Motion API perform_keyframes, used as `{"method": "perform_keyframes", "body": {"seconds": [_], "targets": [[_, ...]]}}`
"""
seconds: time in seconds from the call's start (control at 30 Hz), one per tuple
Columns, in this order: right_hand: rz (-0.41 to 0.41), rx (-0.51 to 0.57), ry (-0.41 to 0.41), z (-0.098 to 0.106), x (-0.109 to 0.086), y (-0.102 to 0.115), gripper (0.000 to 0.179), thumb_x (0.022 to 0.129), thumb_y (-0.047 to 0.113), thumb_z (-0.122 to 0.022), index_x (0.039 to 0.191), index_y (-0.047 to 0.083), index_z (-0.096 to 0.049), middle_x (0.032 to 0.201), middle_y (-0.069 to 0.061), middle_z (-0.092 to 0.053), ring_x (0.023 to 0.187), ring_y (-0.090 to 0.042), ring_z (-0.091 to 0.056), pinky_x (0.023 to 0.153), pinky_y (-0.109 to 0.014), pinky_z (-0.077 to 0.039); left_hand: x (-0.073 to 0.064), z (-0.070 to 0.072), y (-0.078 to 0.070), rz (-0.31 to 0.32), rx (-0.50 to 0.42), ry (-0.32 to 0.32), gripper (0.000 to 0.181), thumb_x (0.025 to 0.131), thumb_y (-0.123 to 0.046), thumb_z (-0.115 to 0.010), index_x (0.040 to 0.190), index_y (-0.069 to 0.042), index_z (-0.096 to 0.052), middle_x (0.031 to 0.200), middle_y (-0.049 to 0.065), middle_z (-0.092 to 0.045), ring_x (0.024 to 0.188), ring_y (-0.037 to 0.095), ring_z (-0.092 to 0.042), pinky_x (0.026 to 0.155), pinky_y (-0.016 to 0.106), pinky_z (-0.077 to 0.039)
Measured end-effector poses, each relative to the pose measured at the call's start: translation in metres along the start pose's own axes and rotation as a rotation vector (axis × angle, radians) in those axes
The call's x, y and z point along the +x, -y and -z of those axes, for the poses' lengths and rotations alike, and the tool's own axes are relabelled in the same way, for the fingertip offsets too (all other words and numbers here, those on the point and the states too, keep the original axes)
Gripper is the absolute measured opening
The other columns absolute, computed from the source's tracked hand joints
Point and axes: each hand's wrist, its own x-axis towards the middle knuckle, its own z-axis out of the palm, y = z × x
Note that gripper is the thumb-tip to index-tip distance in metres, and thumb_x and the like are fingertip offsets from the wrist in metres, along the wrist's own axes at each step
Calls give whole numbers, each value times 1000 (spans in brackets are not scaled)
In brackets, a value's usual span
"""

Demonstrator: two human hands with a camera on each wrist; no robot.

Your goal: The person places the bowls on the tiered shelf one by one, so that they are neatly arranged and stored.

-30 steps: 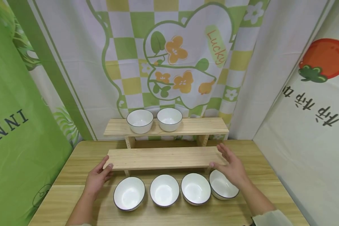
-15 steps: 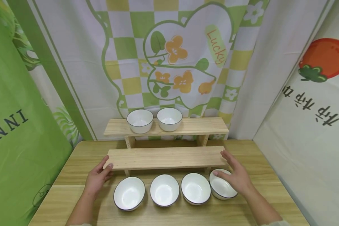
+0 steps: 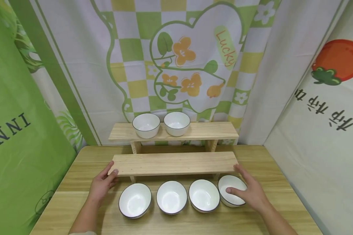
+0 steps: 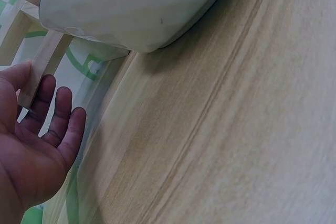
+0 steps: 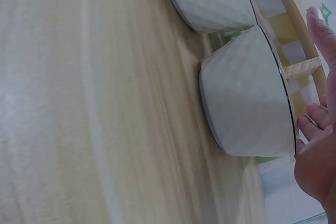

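Observation:
My left hand grips the left end of the lower wooden shelf, thumb on top and fingers below; the left wrist view shows the board's end between thumb and fingers. At the shelf's right end, my right hand spreads its thumb and fingers over the rightmost white bowl. Its thumb overlaps the bowl's inside, and its fingertips are by the shelf corner. In the right wrist view this bowl shows its faceted outer wall. Further dark-rimmed bowls and a left one complete the row.
Behind stands a higher wooden shelf bearing two white bowls, a left one and a right one. The wood-grain table carries everything. Printed curtains hang behind and at both sides.
My right hand has moved right and toward me, off the lower shelf's right end and over the rightmost bowl. The left hand and the shelves stay in place.

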Motion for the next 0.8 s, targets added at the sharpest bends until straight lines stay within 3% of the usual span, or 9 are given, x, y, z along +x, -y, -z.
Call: {"method": "perform_keyframes", "body": {"seconds": [0.4,0.67,0.7,0.8], "targets": [[-24,7,-23,-4,-15,-6,104,75,39,-94,160,10,-39,162,-19,-40,146,-50,-34,112,-68,-31,-2,-1,0,3,-6,0,73,98,-49,-69,162,-32,-38,150,20,-52,106,18,-68,97,33,-56],[-56,16,-7,-4,-23,-14,112,71,40,-96,161,14,-36,161,-17,-42,145,-48,-36,110,-67,-33,-5,-2,-3,-2,-3,-7,75,97,-50,-70,162,-29,-38,151,22,-50,104,17,-68,95,30,-57],[-59,15,-7,-5,-24,-15,112,70,40,-97,162,16,-37,161,-17,-42,145,-47,-37,110,-64,-35,-5,-2,-3,-4,-6,-8,75,97,-50,-70,162,-29,-38,151,22,-50,103,17,-68,95,30,-57],[-62,23,-3,-6,-25,-19,116,67,40,-99,162,16,-37,161,-17,-43,143,-43,-39,112,-34,-35,-5,-2,-3,-16,0,-9,75,97,-50,-70,162,-29,-39,151,22,-50,103,17,-68,94,29,-57]]}}
